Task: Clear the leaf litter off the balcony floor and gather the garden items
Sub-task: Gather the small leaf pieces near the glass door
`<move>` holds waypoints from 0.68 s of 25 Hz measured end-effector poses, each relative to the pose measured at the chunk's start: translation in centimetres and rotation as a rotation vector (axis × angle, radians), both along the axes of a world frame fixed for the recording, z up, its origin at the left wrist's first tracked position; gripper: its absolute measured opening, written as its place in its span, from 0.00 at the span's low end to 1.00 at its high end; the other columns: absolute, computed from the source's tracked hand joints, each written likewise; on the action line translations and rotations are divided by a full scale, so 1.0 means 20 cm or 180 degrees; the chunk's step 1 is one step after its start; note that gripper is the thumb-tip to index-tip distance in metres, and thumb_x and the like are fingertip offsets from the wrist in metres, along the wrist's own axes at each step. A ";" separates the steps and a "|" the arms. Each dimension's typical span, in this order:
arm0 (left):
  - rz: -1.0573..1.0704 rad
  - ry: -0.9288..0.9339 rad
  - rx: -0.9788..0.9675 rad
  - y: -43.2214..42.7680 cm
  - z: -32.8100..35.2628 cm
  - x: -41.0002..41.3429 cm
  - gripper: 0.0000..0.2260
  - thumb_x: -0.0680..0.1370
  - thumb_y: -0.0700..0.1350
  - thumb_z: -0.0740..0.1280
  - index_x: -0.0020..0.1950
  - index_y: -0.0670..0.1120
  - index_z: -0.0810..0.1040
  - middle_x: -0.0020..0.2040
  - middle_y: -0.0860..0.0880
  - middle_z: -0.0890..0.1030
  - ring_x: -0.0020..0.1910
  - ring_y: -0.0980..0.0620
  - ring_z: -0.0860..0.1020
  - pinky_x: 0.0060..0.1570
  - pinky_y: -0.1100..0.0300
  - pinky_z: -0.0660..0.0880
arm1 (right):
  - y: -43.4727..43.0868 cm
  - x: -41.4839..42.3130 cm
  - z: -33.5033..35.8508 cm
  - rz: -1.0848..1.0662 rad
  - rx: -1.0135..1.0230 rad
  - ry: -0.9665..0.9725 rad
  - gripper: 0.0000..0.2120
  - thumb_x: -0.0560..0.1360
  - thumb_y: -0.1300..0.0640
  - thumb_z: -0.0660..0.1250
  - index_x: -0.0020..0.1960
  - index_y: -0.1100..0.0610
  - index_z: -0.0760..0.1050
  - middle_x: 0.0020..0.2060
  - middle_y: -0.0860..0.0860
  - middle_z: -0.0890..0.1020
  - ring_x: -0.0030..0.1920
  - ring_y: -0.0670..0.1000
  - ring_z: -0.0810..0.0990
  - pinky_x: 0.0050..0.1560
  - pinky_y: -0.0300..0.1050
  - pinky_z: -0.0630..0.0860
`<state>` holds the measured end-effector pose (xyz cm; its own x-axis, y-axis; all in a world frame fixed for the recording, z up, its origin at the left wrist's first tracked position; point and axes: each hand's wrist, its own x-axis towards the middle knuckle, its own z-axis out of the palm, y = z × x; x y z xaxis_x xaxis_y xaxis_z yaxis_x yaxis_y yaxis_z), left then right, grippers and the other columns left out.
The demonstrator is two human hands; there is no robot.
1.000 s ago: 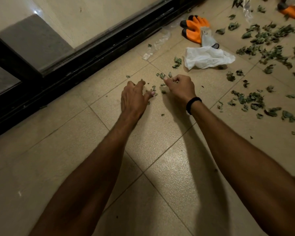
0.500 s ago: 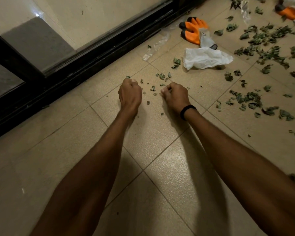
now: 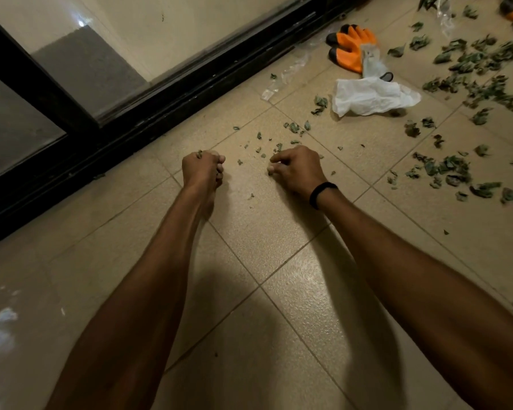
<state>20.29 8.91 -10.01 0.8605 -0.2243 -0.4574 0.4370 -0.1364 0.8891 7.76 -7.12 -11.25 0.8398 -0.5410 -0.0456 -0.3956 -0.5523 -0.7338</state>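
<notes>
**A:** Head view, lot one?
**B:** Leaf litter (image 3: 444, 169): dry, curled green scraps, strewn from 12 to 3 o'clock of the right hand (image 3: 298, 170).
**A:** Hands?
**B:** Left hand (image 3: 203, 173) fisted round leaf litter, a scrap poking out on top. Right fingers curled, tips at the floor; contents cannot be told. Black wristband (image 3: 320, 195).
**A:** Surface, room?
**B:** Glossy beige tile floor (image 3: 279, 335). Orange rubbery gloves (image 3: 350, 51) and crumpled white bag (image 3: 367, 96) at 1 o'clock, near the black door frame (image 3: 160, 113).

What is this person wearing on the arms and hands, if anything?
No sleeves show: the left hand and right hand are bare, as are both forearms. The only thing worn is a slim black band round the right wrist. No rings show.
</notes>
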 end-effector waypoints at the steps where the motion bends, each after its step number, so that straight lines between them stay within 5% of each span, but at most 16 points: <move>1: 0.0003 -0.0088 0.0046 0.02 0.00 0.00 0.09 0.79 0.36 0.60 0.44 0.43 0.79 0.35 0.47 0.77 0.28 0.56 0.71 0.27 0.63 0.66 | 0.03 0.01 -0.02 0.0137 -0.0229 0.0050 0.11 0.74 0.54 0.73 0.54 0.57 0.84 0.50 0.51 0.85 0.52 0.47 0.80 0.57 0.38 0.72; 4: 0.0247 -0.0056 0.0185 0.06 0.01 0.02 0.12 0.77 0.35 0.57 0.47 0.42 0.81 0.33 0.49 0.77 0.27 0.57 0.70 0.26 0.63 0.65 | 0.08 0.03 -0.04 0.0162 -0.0604 0.0090 0.08 0.75 0.56 0.72 0.51 0.57 0.84 0.46 0.54 0.82 0.48 0.49 0.77 0.50 0.39 0.70; 7: 0.0667 0.0117 0.0315 0.10 0.06 0.01 0.11 0.73 0.37 0.56 0.38 0.44 0.78 0.27 0.50 0.72 0.22 0.55 0.65 0.26 0.63 0.60 | 0.08 0.03 0.00 -0.0064 -0.0256 0.0159 0.08 0.78 0.56 0.68 0.48 0.59 0.83 0.43 0.51 0.83 0.44 0.47 0.78 0.46 0.35 0.70; 13: 0.0657 0.0245 0.0256 0.14 0.11 -0.01 0.09 0.71 0.41 0.55 0.32 0.48 0.72 0.26 0.50 0.70 0.21 0.53 0.62 0.27 0.63 0.58 | 0.03 0.01 0.07 -0.1321 0.2817 -0.0688 0.07 0.80 0.57 0.65 0.49 0.61 0.78 0.42 0.53 0.83 0.34 0.46 0.75 0.32 0.36 0.73; 17: -0.0014 -0.0303 0.0688 0.10 0.09 -0.10 0.17 0.80 0.53 0.61 0.33 0.48 0.70 0.26 0.51 0.70 0.23 0.53 0.65 0.28 0.64 0.62 | -0.01 -0.07 0.09 -0.1200 0.1640 -0.0459 0.07 0.77 0.56 0.70 0.49 0.60 0.82 0.39 0.49 0.83 0.36 0.43 0.77 0.40 0.38 0.77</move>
